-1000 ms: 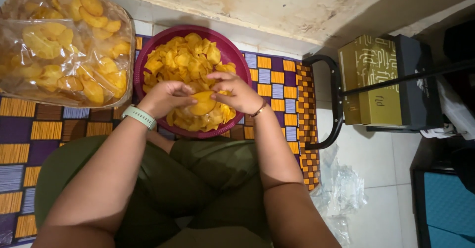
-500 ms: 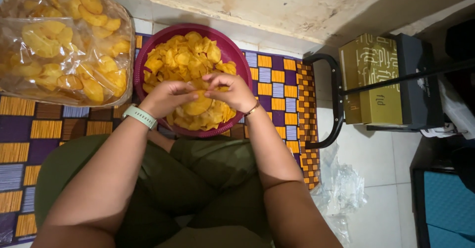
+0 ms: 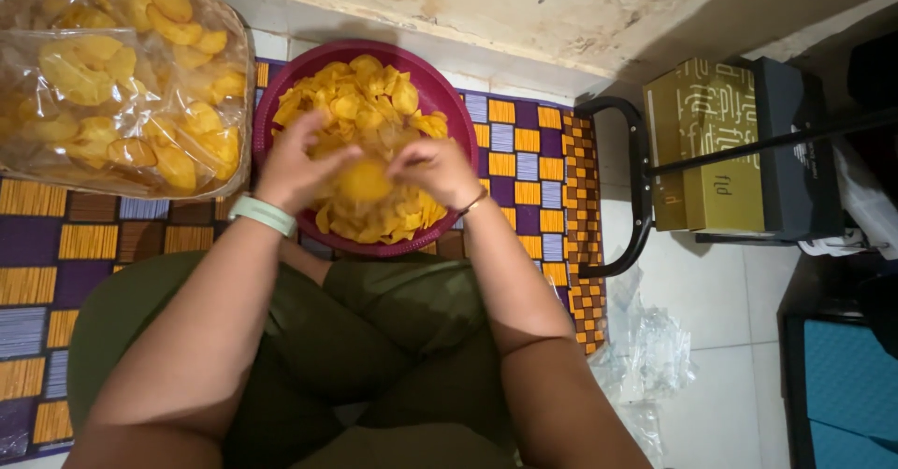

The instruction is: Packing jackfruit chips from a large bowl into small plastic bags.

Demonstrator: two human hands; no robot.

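Yellow chips (image 3: 360, 104) fill a round maroon bowl (image 3: 449, 104) that sits on a patterned purple and orange mat (image 3: 524, 156) on the floor, right in front of the seated person's knees. Both hands meet over the bowl: the left hand (image 3: 297, 172) and right hand (image 3: 435, 172) pinch one large chip (image 3: 365, 181) between their fingertips, though motion blur softens the grip. A clear bag of chips (image 3: 122, 81) lies just left of the bowl.

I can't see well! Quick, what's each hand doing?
Left hand: grip closed on a chip over the bowl.
Right hand: pinching the same chip.
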